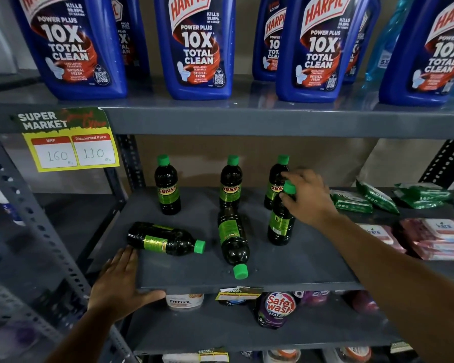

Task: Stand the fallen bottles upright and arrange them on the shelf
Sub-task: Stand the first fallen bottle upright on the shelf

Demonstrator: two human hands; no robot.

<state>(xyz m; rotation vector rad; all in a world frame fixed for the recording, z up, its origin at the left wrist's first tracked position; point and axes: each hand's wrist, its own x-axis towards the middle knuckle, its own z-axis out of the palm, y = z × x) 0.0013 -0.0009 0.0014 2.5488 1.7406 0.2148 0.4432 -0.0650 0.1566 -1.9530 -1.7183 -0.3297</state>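
Note:
Dark bottles with green caps sit on the grey middle shelf [286, 268]. Three stand upright along the back: left [167, 188], middle [230, 185] and right [275, 186]. A fourth upright bottle [281, 221] stands in front of the right one, and my right hand [308, 196] is closed around its neck just below the cap. Two lie fallen: one [163, 239] at the left with its cap pointing right, one [233, 243] in the middle with its cap toward the front edge. My left hand [121, 286] rests flat on the shelf's front left corner, fingers apart, holding nothing.
Blue Harpic bottles [197, 48] line the shelf above. A yellow price tag [69, 142] hangs at the upper left. Green packets [351, 203] and pink packs [435, 239] lie to the right. Below are a Safewash pouch [277, 307] and a white tub [184, 301].

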